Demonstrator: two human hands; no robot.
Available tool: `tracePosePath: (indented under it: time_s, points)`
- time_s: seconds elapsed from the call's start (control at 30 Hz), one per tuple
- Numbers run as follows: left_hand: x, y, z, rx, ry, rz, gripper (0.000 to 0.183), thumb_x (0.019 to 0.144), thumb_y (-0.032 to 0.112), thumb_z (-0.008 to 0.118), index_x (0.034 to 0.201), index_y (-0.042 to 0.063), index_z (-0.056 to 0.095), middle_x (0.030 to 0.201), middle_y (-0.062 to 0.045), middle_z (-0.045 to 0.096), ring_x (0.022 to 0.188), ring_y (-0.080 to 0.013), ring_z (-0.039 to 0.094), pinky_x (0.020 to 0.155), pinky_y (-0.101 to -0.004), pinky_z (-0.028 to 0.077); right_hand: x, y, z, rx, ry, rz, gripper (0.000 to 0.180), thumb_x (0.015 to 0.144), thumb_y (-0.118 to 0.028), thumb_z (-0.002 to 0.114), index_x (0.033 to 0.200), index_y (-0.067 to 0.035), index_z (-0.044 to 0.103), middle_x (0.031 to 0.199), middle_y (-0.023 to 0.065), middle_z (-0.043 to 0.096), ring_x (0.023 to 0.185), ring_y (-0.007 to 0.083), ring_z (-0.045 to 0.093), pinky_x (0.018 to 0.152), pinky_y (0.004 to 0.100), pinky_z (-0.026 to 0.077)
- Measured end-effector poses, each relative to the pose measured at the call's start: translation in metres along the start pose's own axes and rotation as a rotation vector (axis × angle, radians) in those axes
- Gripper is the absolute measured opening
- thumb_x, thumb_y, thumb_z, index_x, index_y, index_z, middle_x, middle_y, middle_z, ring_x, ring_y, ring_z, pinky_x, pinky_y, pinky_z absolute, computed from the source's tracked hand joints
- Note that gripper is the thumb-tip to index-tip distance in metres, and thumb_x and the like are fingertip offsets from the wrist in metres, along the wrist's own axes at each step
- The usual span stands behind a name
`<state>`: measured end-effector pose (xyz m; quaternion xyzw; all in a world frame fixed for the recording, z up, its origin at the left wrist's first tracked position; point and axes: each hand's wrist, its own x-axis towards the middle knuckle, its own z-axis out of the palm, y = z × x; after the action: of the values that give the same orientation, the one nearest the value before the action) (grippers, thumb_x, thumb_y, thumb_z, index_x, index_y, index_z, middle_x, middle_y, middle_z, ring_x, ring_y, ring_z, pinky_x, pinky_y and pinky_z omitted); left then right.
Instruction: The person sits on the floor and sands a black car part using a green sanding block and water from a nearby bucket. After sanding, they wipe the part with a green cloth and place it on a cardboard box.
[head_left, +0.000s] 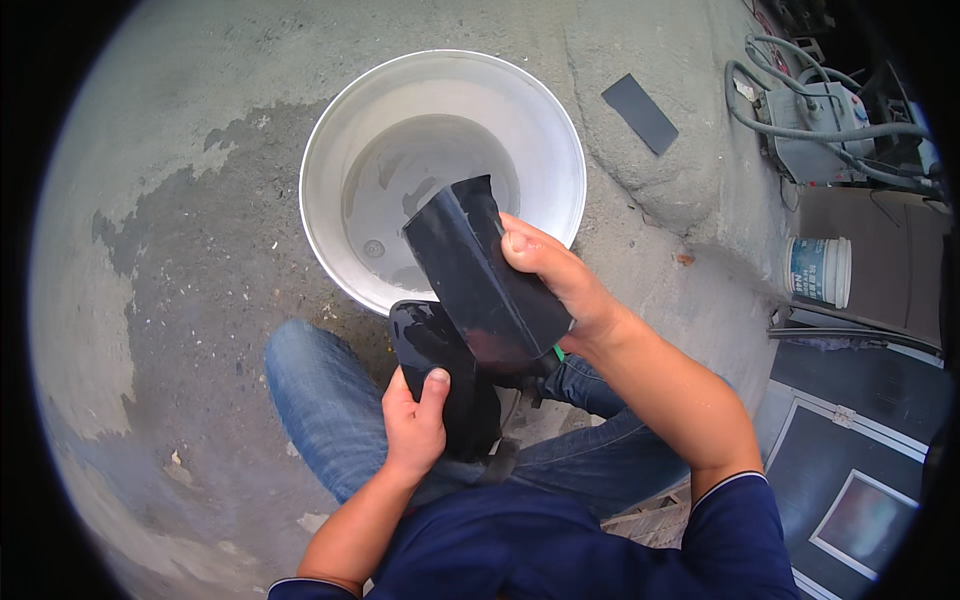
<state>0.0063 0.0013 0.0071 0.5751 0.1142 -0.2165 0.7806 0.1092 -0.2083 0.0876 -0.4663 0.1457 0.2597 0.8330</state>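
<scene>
My right hand (559, 274) grips the edge of a dark, bent sheet (487, 270), which looks thin and flexible and leans over the near rim of a round metal basin. Below it, my left hand (420, 416) holds a flat black piece with a rounded corner (424, 337), its surface wet and shiny, thumb on top. The sheet overlaps the right side of this piece. Shallow water (442, 157) lies in the basin (544, 127). A bit of green shows by the sheet's lower end. Black material lies under my left hand, over my lap; its shape is partly hidden.
A dark rectangular sheet (640, 114) lies on the concrete right of the basin. Farther right are a grey box with hoses (814, 131), a white and blue bucket (817, 271) and a dark framed panel (840, 450). The floor (195, 247) is partly wet.
</scene>
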Motion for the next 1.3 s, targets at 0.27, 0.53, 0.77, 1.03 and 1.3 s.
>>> tracePosePath:
  time_s: [0.27,0.53,0.77,1.03,1.3]
  points:
    - [0.003,0.002,0.0,-0.059,-0.013,0.037,0.027,0.107,0.014,0.061,0.128,-0.002,0.061,0.118,-0.007,0.069,0.106,-0.0118,0.062,0.097,-0.0294,0.05,-0.041,0.002,-0.023,0.537,-0.182,0.117,0.082,0.103,-0.049,0.05,0.163,0.002,0.027,0.159,0.0334,0.036,0.129,0.0458,0.059,0.1,0.0606,0.055]
    - [0.005,0.008,0.001,-0.026,0.042,0.001,0.02,0.104,0.008,0.062,0.121,-0.001,0.057,0.113,-0.006,0.067,0.1,-0.0106,0.062,0.092,-0.0277,0.05,-0.038,0.002,-0.016,0.565,-0.261,0.087,0.083,0.101,-0.047,0.051,0.163,0.002,0.027,0.161,0.0305,0.037,0.129,0.047,0.059,0.101,0.0611,0.055]
    - [0.02,0.016,0.002,-0.063,0.083,-0.023,0.023,0.101,0.006,0.064,0.12,-0.002,0.053,0.111,-0.007,0.066,0.1,-0.0098,0.061,0.092,-0.0268,0.05,-0.038,-0.013,-0.011,0.351,-0.08,0.035,0.067,0.105,-0.044,0.047,0.152,0.003,0.043,0.137,0.0292,0.06,0.117,0.0391,0.068,0.092,0.0504,0.06]
    - [0.021,0.012,-0.005,-0.082,0.099,-0.074,0.026,0.102,0.005,0.064,0.123,0.0,0.052,0.113,-0.007,0.067,0.103,-0.0107,0.063,0.094,-0.0267,0.051,-0.032,-0.016,-0.023,0.262,0.132,-0.056,0.055,0.108,-0.042,0.048,0.14,0.001,0.056,0.118,0.0203,0.072,0.1,0.0318,0.075,0.082,0.0418,0.063]
    - [0.01,0.04,-0.011,0.521,0.202,0.663,0.048,0.095,0.009,0.073,0.135,-0.002,0.049,0.138,-0.015,0.052,0.117,-0.0199,0.058,0.095,-0.0329,0.052,-0.036,-0.005,-0.016,0.151,0.229,0.03,0.043,0.106,-0.038,0.059,0.132,-0.004,0.061,0.106,0.0098,0.072,0.088,0.0162,0.072,0.077,0.032,0.059]
